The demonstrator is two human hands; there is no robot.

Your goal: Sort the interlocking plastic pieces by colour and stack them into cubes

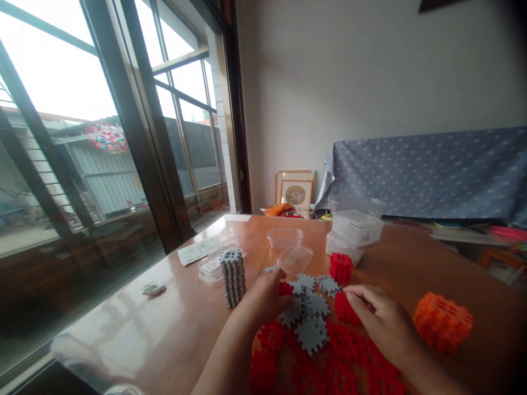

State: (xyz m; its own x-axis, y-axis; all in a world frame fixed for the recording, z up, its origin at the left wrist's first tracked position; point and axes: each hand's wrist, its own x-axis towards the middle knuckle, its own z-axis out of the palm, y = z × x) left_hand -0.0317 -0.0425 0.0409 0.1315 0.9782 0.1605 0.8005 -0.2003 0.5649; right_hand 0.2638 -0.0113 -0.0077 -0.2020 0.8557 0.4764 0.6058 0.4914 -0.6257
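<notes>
My left hand (267, 296) is closed around a red interlocking tile (285, 288), seen between thumb and forefinger. At the fingertips of my right hand (376, 312), which is pinched, there is another red interlocking tile (345, 308). Between the hands lies a loose heap of grey toothed tiles (312, 332). Closer to me, many red tiles with holes (343, 356) are spread over the table. A red stack of tiles (341, 269) stands just beyond my right fingertips. Left of my left forearm rises a tall grey stack of tiles (233, 280).
An orange block of tiles (442, 322) sits right of my right arm. Lidded clear boxes (356, 229) are piled at the back right. A clear tub (285, 238), a loose lid (295, 259), papers (195, 252) and a small packet (153, 289) lie on the brown table (181, 318).
</notes>
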